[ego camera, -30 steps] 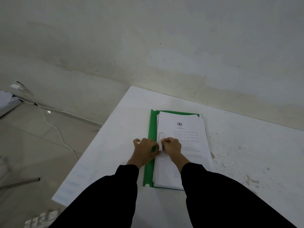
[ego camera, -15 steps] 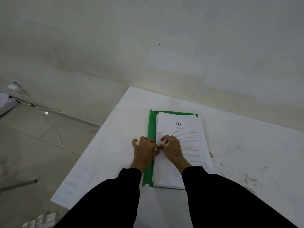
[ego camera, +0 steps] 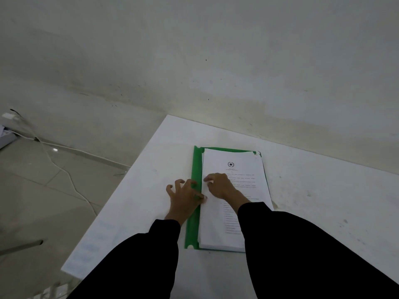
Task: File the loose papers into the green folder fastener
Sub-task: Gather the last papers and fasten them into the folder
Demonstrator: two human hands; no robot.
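1. The green folder [ego camera: 195, 167] lies flat on the white counter [ego camera: 323, 201], in the middle of the frame; its long side runs from the bottom of the frame up toward the wall.
2. A thick pile of papers [ego camera: 248, 169] sits on the folder; only a green strip shows down the left side of the pile, with a thin green edge at the top.
3. I cannot see the fastener; I think it sits along that left strip, under the fingers.
4. The left grip [ego camera: 185, 197] is on the green strip; its fingers are spread and bent with the tips down on the strip and the counter; its thumb touches the left edge of the pile; it seems to hold nothing.
5. The right grip [ego camera: 220, 186] rests on the top sheet, just right of that same edge; its fingers are curled, and I cannot tell if they pinch something small or only press.
6. The two grips almost touch, right at the line where paper meets green; so the spot that matters lies between them, and both are equally near; the next move should run along that long left edge.
7. Black sleeves [ego camera: 302, 244] fill the bottom of the frame; a white cable [ego camera: 64, 169] trails over the floor at the left; a pale wall fills the top.
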